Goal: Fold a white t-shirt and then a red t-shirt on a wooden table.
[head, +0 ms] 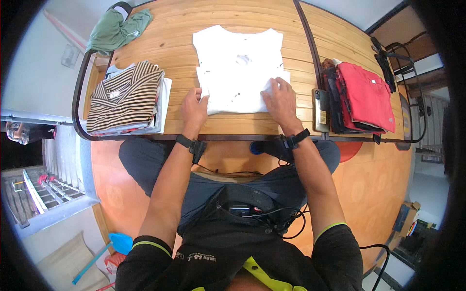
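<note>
A white garment [233, 80] with small dark marks lies partly folded on the slatted wooden table [240, 127], its lower part doubled over. At its lower left edge is my left hand [195, 109], fingers curled beside the cloth; whether they pinch it is unclear. My right hand [282, 102] rests on the lower right part of the garment, fingers bent, and its grip on the cloth cannot be made out. To the left is a stack of folded clothes with a striped shirt [123, 98] on top. On the right stands another stack, topped by a red shirt [367, 94].
A smartphone [320, 110] lies beside the right stack. Green cloth [116, 31] hangs over the table's far left corner. Black straps [384, 67] lie near the right end. A dark metal rail [78, 98] edges the table. Cables [291, 214] run over my lap.
</note>
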`<state>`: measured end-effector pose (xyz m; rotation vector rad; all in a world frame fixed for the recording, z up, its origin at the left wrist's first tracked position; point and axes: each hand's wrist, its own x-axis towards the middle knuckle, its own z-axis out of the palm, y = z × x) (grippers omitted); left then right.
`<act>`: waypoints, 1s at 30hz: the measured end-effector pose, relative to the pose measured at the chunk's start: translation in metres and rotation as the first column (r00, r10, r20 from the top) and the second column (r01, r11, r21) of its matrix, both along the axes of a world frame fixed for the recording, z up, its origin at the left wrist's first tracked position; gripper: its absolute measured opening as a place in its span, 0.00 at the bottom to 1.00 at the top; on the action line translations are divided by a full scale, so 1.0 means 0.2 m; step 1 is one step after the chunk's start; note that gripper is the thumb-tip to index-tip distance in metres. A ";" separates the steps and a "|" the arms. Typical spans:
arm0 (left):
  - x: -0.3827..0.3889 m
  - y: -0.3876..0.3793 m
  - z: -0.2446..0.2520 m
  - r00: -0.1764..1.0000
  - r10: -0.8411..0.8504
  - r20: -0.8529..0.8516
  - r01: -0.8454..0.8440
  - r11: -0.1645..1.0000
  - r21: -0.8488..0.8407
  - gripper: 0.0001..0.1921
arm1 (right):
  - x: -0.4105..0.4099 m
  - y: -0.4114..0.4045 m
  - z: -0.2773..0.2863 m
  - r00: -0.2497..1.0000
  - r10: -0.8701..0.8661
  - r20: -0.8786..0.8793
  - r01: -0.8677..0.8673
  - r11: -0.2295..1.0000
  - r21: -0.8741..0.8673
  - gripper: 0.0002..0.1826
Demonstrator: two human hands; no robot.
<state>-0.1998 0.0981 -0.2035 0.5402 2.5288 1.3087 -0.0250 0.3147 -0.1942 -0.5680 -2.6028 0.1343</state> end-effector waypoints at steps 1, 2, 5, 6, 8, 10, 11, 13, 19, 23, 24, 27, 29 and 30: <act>-0.01 0.00 -0.01 1.000 0.026 0.000 -0.026 1.000 0.011 0.12 | 0.01 0.01 -0.02 1.000 0.009 0.000 -0.009 1.000 -0.006 0.27; -0.01 0.00 -0.02 0.999 0.052 0.000 -0.052 0.998 0.021 0.12 | 0.02 0.01 -0.03 1.000 0.005 -0.001 -0.005 1.000 -0.003 0.27; -0.05 -0.04 -0.05 1.000 0.011 0.022 -0.012 0.998 0.061 0.15 | 0.04 0.02 -0.03 1.000 0.009 0.018 -0.008 1.000 -0.022 0.27; -0.04 -0.04 -0.05 1.000 0.007 0.024 -0.009 0.998 0.060 0.15 | 0.04 0.02 -0.02 1.000 0.004 0.028 -0.003 0.999 -0.048 0.27; -0.03 -0.04 -0.03 0.940 -0.056 -0.337 0.050 0.998 -0.025 0.17 | 0.03 0.01 -0.01 0.999 -0.002 0.041 0.005 0.997 -0.075 0.28; 0.05 0.06 0.12 0.891 -0.181 -0.417 0.179 0.983 -0.045 0.21 | 0.00 0.00 0.00 0.999 0.036 0.034 -0.035 0.999 -0.024 0.29; 0.08 0.11 0.18 0.815 -0.284 -0.506 0.285 0.955 -0.078 0.24 | -0.03 -0.02 0.02 0.999 0.041 0.030 -0.040 0.999 -0.026 0.29; 0.09 0.21 0.14 0.752 -0.395 -0.528 0.346 0.918 -0.194 0.28 | -0.10 -0.05 0.03 0.998 0.069 0.000 -0.069 0.997 -0.039 0.30; -0.02 0.28 0.04 0.709 -0.604 -0.363 0.317 0.734 -0.601 0.43 | -0.19 -0.03 -0.06 0.998 0.060 0.027 -0.060 0.998 0.024 0.34; -0.04 0.26 0.00 0.745 -0.587 -0.317 0.311 0.727 -0.613 0.46 | -0.17 -0.01 -0.10 0.998 0.045 0.046 -0.046 0.998 0.033 0.37; -0.04 0.27 0.00 0.740 -0.593 -0.316 0.309 0.718 -0.624 0.47 | -0.17 0.00 -0.10 0.998 0.045 0.047 -0.047 0.998 0.033 0.37; -0.05 0.27 0.03 0.768 -0.597 -0.230 0.313 0.665 -0.678 0.47 | -0.16 0.01 -0.10 0.995 0.042 0.085 -0.042 0.999 -0.007 0.39; -0.06 0.24 0.03 0.786 -0.578 -0.220 0.316 0.680 -0.661 0.47 | -0.15 0.03 -0.08 0.998 0.012 0.055 -0.011 0.999 -0.031 0.40; -0.06 0.22 0.04 0.800 -0.560 -0.217 0.315 0.699 -0.642 0.47 | -0.13 0.04 -0.09 0.999 0.012 0.053 -0.010 0.999 -0.031 0.40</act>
